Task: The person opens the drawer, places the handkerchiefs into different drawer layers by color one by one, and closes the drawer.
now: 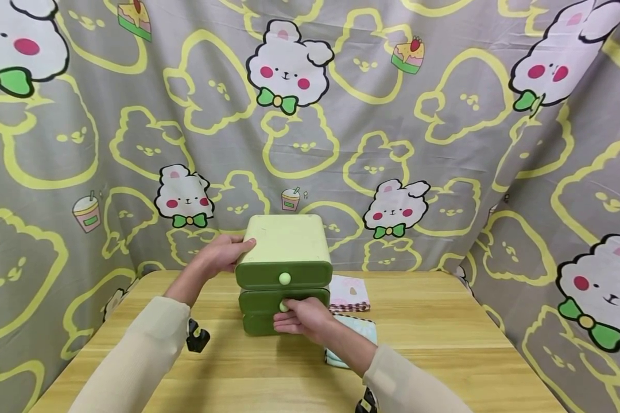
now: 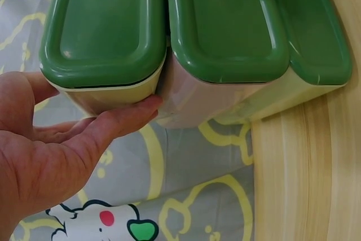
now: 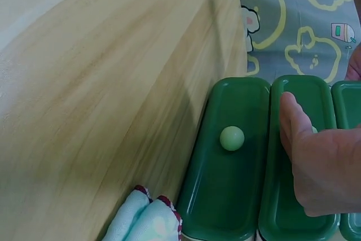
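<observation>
A small drawer cabinet (image 1: 286,235) with a pale yellow top and three green drawer fronts stands on the wooden table. My left hand (image 1: 224,252) holds its upper left edge, thumb over the top and fingers along the side wall. The left wrist view shows this hand (image 2: 73,150) against the top tier. With my right hand (image 1: 307,321) I pinch the round pale green knob (image 1: 284,306) of the middle drawer. That hand (image 3: 321,162) covers much of the middle front (image 3: 287,207) in the right wrist view. The top drawer's knob (image 1: 285,279) is untouched.
A folded light blue cloth (image 1: 359,332) lies right of the cabinet, near my right forearm. Behind it is a folded white and pink cloth (image 1: 351,289) with a checked edge. A patterned curtain (image 1: 299,143) hangs behind and beside the table (image 1: 444,321).
</observation>
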`<state>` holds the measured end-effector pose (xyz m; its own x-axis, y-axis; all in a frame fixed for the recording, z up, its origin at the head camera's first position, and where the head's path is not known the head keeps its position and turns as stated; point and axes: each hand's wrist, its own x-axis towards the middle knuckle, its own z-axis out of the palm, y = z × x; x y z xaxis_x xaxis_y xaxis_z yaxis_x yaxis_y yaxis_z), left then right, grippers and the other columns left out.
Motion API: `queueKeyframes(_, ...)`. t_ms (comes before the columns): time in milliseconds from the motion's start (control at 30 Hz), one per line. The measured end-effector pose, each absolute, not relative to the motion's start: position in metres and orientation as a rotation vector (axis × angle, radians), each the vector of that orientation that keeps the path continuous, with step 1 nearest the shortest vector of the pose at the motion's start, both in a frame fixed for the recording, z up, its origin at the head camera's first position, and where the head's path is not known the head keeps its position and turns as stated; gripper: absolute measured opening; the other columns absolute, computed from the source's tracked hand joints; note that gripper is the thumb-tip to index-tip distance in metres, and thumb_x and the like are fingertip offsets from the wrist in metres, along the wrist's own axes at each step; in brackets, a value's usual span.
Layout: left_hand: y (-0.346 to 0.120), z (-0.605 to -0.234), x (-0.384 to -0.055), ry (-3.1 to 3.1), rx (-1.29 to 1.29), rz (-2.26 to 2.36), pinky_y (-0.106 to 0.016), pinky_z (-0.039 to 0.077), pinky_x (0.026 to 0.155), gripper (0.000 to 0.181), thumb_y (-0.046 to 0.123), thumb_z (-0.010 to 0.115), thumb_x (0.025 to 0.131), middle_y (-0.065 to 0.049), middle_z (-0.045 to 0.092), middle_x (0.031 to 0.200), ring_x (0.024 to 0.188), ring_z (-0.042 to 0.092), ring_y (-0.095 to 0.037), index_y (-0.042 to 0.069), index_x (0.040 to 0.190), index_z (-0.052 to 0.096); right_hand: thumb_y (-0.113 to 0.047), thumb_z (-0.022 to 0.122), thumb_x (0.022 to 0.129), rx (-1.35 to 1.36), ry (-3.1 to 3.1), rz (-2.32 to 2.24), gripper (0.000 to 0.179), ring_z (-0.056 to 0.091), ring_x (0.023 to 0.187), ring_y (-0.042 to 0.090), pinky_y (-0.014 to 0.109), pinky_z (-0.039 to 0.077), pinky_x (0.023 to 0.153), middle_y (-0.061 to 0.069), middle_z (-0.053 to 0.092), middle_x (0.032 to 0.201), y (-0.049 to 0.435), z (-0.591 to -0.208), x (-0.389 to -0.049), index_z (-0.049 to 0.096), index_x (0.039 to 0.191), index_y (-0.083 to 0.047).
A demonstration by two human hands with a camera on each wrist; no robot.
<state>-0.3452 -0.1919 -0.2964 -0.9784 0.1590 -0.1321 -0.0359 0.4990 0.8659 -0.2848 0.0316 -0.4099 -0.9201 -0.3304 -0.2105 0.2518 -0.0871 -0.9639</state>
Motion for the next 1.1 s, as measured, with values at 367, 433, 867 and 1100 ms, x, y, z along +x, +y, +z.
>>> queueKeyframes(367,-0.194,-0.296,-0.346,2.551,0.112,1.449,-0.026,0.054,0.075,0.064,0.042,0.049,0.107,-0.005,0.061,0.095,0.082,0.058,-0.011,-0.001,0.154,0.040,-0.016,0.052,0.106,-0.100,1.810,-1.990,0.038,0.074,0.097,0.036,0.040,0.060,0.086,0.030,0.071,0.109,0.037,-0.407,-0.265,0.058,0.122,0.018)
queueKeyframes(433,-0.194,-0.297,-0.346,2.548,0.114,1.445,-0.026,0.054,0.075,0.065,0.042,0.049,0.107,-0.005,0.061,0.097,0.082,0.059,-0.011,-0.001,0.155,0.038,-0.017,0.053,0.106,-0.099,1.816,-1.966,0.037,0.075,0.095,0.032,0.039,0.060,0.086,0.025,0.072,0.106,0.038,-0.406,-0.259,0.059,0.122,0.017)
queueKeyframes(867,-0.195,-0.297,-0.344,2.540,0.140,1.457,-0.027,0.054,0.075,0.063,0.040,0.048,0.108,-0.006,0.062,0.096,0.080,0.059,-0.012,0.000,0.155,0.037,-0.021,0.057,0.105,-0.077,1.855,-1.889,0.038,0.076,0.087,0.026,0.037,0.061,0.081,0.018,0.075,0.096,0.043,-0.407,-0.216,0.066,0.111,0.015)
queueKeyframes(1100,-0.195,-0.297,-0.344,2.539,0.155,1.456,-0.027,0.055,0.076,0.064,0.041,0.047,0.108,-0.007,0.063,0.100,0.081,0.060,-0.011,-0.001,0.156,0.036,-0.021,0.058,0.104,-0.078,1.863,-1.911,0.038,0.076,0.085,0.026,0.037,0.061,0.079,0.020,0.075,0.095,0.042,-0.408,-0.197,0.067,0.108,0.016)
